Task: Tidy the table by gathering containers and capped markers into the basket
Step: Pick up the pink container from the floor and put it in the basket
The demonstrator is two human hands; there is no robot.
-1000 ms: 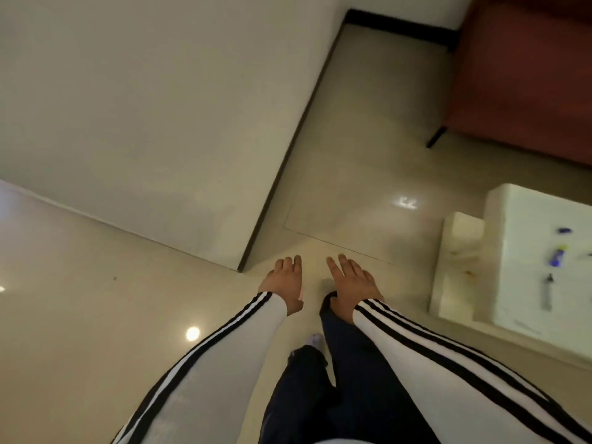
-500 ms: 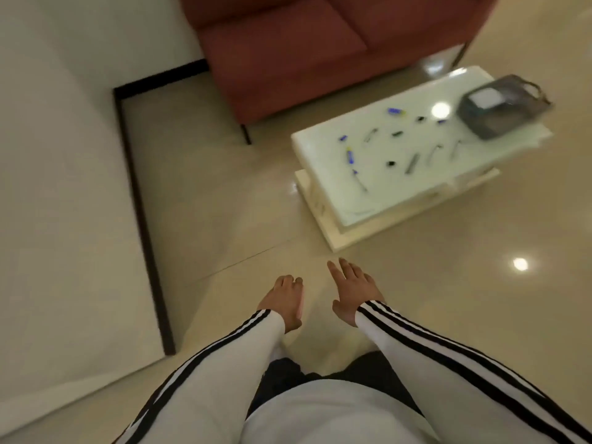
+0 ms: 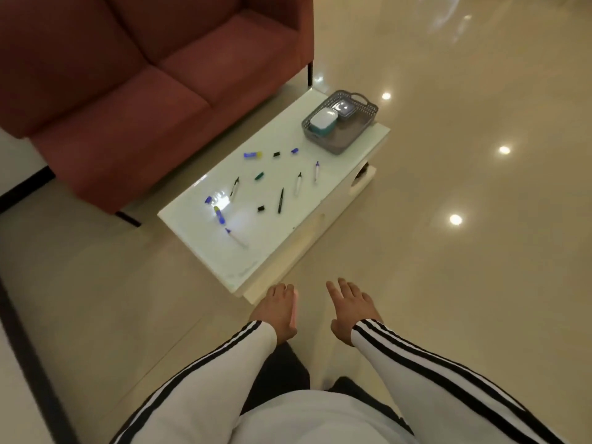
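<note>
A low white table (image 3: 243, 264) stands ahead of me. On its far right corner sits a grey basket (image 3: 358, 129) holding a white-lidded teal container (image 3: 323, 120) and a clear container (image 3: 344, 108). Several markers lie scattered on the tabletop, among them a black marker (image 3: 281, 200), a white marker (image 3: 298, 183) and a blue and yellow marker (image 3: 219, 215). Loose caps lie among them, such as a black cap (image 3: 261, 208) and a green cap (image 3: 259, 176). My left hand (image 3: 277, 312) and my right hand (image 3: 352, 307) hover over the floor just short of the table's near corner, fingers apart, holding nothing.
A dark red sofa (image 3: 134, 91) stands close behind the table on the left. Glossy beige floor (image 3: 464, 267) spreads to the right and in front. A black skirting strip (image 3: 28, 363) runs along the wall at the lower left.
My view has swung from the wall corner round to the table, which now lies straight ahead and much closer. Both hands stay held out in front, empty.
</note>
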